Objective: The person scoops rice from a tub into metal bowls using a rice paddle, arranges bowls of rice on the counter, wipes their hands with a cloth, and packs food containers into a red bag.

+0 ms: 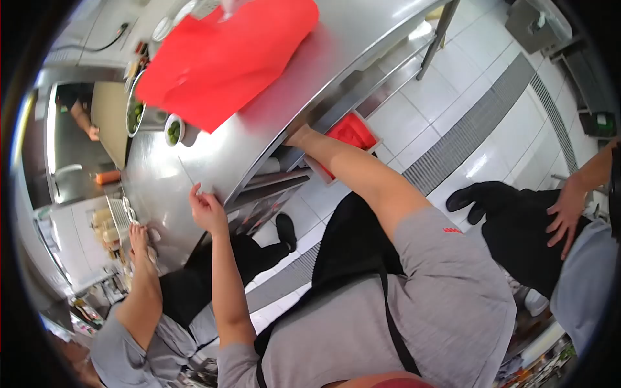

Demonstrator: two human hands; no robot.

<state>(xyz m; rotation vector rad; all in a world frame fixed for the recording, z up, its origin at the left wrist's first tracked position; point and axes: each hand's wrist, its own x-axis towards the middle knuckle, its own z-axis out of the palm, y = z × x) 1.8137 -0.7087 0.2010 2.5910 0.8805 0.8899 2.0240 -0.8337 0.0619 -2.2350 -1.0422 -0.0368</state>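
Observation:
My left hand (pixel 208 211) hovers by the front edge of the steel counter (pixel 158 169), index finger raised and the others loosely curled. Nothing shows in it. My right hand (pixel 297 134) reaches in beneath the counter's edge, so its fingers are hidden and I cannot see what they touch. Below that forearm stands a box with red contents (pixel 352 134). A large red sheet or bag (pixel 226 58) lies on the counter beyond both hands. Beside it sit a small white bowl of green pieces (pixel 173 131) and a larger bowl of greens (pixel 134 110).
On my left a co-worker's hand (pixel 138 239) is at the counter near a white rack (pixel 119 216). To the right, another person's hand (pixel 568 216) rests on a black apron. A person's arm shows beyond an opening behind the counter. Drain grating (pixel 466 132) crosses the tiled floor.

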